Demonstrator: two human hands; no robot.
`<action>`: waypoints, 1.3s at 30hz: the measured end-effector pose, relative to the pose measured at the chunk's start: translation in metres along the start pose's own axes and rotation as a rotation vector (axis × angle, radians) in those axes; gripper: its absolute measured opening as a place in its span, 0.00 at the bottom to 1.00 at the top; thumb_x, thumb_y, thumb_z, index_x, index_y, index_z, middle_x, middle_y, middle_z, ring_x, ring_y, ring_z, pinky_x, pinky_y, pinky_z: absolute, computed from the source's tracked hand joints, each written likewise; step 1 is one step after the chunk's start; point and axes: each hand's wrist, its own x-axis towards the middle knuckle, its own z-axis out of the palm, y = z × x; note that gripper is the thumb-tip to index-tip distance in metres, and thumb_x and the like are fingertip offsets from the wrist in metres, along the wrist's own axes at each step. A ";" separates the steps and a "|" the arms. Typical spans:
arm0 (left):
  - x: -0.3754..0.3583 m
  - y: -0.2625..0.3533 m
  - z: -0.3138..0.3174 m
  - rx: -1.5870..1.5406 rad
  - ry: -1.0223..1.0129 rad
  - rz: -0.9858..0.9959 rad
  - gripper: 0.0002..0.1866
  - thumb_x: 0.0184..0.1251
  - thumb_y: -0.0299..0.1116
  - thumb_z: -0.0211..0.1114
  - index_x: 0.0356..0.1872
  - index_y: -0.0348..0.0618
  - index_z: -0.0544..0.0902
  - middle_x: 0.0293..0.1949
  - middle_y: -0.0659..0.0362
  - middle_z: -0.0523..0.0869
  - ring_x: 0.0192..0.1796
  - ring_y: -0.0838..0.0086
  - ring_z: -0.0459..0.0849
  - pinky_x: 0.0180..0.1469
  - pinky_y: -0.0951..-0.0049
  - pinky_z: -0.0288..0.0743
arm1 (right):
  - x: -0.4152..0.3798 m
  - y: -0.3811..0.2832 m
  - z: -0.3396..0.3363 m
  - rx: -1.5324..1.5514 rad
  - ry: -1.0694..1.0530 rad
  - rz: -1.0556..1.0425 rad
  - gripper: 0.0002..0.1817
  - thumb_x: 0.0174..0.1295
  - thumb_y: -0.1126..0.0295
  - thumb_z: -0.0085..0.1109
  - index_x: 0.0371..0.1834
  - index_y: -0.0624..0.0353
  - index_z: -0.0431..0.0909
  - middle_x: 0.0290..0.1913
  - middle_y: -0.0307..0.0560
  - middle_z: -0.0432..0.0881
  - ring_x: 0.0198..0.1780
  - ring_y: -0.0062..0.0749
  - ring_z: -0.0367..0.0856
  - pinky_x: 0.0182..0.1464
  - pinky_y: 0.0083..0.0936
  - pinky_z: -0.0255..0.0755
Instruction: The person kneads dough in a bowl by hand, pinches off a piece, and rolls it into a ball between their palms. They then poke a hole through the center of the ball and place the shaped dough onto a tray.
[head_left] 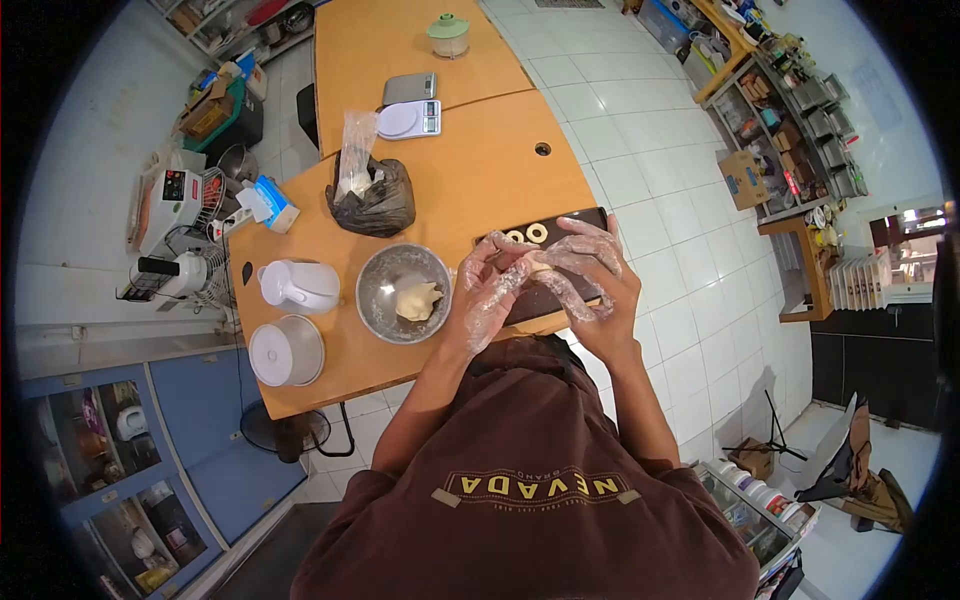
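Note:
Flour coats both of my hands, which meet above a dark baking tray (545,303). Between the fingertips is a small piece of pale dough (540,266), partly hidden by the fingers. My left hand (492,290) closes on it from the left. On the other side, my right hand (592,272) pinches the same piece with thumb and fingers. A few dough rings (537,233) lie on the tray just beyond the hands. Left of my left hand stands a metal bowl (375,318) with a larger lump of dough (417,301) in it.
On the wooden table (480,180) are a white jug (300,287), a round white container (287,350), a black plastic bag (375,205), a white kitchen scale (408,119), a grey scale (410,88) and a green-lidded jar (449,37). A blue-and-white carton (277,205) stands at the left edge.

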 end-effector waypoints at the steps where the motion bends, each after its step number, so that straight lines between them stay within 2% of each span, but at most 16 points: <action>1: 0.000 0.001 0.000 -0.007 -0.012 0.006 0.09 0.78 0.28 0.66 0.54 0.41 0.80 0.56 0.55 0.87 0.58 0.72 0.87 0.61 0.63 0.83 | 0.000 0.002 0.001 0.016 0.012 0.004 0.12 0.54 0.74 0.78 0.43 0.53 0.92 0.47 0.41 0.89 0.65 0.44 0.84 0.81 0.60 0.48; 2: 0.000 0.001 0.000 -0.003 -0.013 0.003 0.09 0.78 0.27 0.66 0.54 0.41 0.80 0.57 0.55 0.86 0.58 0.71 0.86 0.62 0.62 0.83 | 0.000 0.003 0.001 0.031 0.024 0.008 0.12 0.54 0.75 0.78 0.43 0.54 0.92 0.47 0.41 0.89 0.64 0.44 0.84 0.81 0.59 0.49; 5: 0.001 0.005 0.002 0.008 -0.013 -0.009 0.10 0.77 0.26 0.66 0.54 0.40 0.80 0.58 0.54 0.86 0.59 0.71 0.86 0.63 0.61 0.83 | 0.005 -0.003 0.002 0.006 0.041 -0.005 0.13 0.54 0.76 0.77 0.44 0.55 0.91 0.48 0.44 0.89 0.61 0.44 0.85 0.75 0.53 0.64; 8: 0.001 0.007 0.004 0.027 -0.001 0.002 0.11 0.76 0.23 0.66 0.55 0.38 0.80 0.58 0.53 0.86 0.60 0.70 0.85 0.64 0.62 0.82 | 0.006 -0.017 0.003 0.077 0.110 0.093 0.15 0.54 0.78 0.77 0.46 0.59 0.90 0.48 0.49 0.89 0.55 0.45 0.86 0.63 0.43 0.76; 11: 0.002 0.010 0.010 0.089 0.003 0.067 0.14 0.74 0.21 0.67 0.57 0.36 0.80 0.57 0.52 0.86 0.60 0.70 0.85 0.66 0.65 0.81 | 0.001 -0.008 0.000 0.093 0.060 0.050 0.17 0.54 0.79 0.77 0.48 0.62 0.88 0.49 0.52 0.89 0.50 0.46 0.87 0.54 0.36 0.81; 16: 0.002 0.009 0.009 0.178 -0.018 0.132 0.17 0.71 0.20 0.69 0.59 0.34 0.80 0.58 0.51 0.86 0.61 0.68 0.85 0.68 0.68 0.78 | 0.004 -0.011 0.002 0.044 0.048 0.069 0.18 0.54 0.80 0.77 0.49 0.63 0.88 0.48 0.52 0.89 0.48 0.46 0.88 0.54 0.35 0.81; 19: 0.000 0.009 0.010 0.235 0.014 0.138 0.15 0.71 0.20 0.69 0.57 0.33 0.82 0.57 0.51 0.87 0.60 0.68 0.86 0.67 0.68 0.78 | 0.000 -0.006 0.006 0.093 0.068 0.122 0.18 0.54 0.80 0.76 0.50 0.63 0.88 0.48 0.52 0.90 0.49 0.46 0.88 0.54 0.35 0.81; 22: -0.002 0.013 0.011 0.156 0.081 0.061 0.13 0.72 0.20 0.68 0.56 0.33 0.83 0.55 0.51 0.88 0.58 0.68 0.87 0.66 0.68 0.79 | -0.004 -0.002 0.008 0.125 0.074 0.157 0.18 0.54 0.81 0.76 0.50 0.63 0.89 0.48 0.52 0.90 0.49 0.45 0.89 0.55 0.35 0.81; 25: 0.001 0.012 0.010 0.237 0.044 0.103 0.13 0.72 0.21 0.69 0.56 0.33 0.84 0.54 0.51 0.89 0.56 0.69 0.88 0.65 0.69 0.80 | -0.008 -0.002 0.010 0.157 0.083 0.216 0.17 0.55 0.82 0.75 0.49 0.63 0.89 0.48 0.52 0.90 0.49 0.44 0.89 0.55 0.34 0.81; 34: 0.002 0.014 0.006 0.440 0.042 0.138 0.15 0.71 0.21 0.71 0.57 0.33 0.84 0.55 0.53 0.88 0.59 0.71 0.85 0.66 0.69 0.79 | -0.011 -0.006 0.014 0.212 0.100 0.258 0.17 0.55 0.81 0.75 0.50 0.62 0.89 0.48 0.53 0.90 0.49 0.43 0.89 0.55 0.33 0.81; 39: 0.002 0.006 -0.003 0.487 0.043 0.183 0.14 0.72 0.21 0.68 0.56 0.33 0.84 0.56 0.52 0.88 0.59 0.70 0.85 0.65 0.68 0.78 | -0.011 -0.008 0.020 0.178 0.116 0.304 0.17 0.55 0.80 0.77 0.50 0.63 0.89 0.48 0.52 0.90 0.49 0.41 0.89 0.54 0.32 0.81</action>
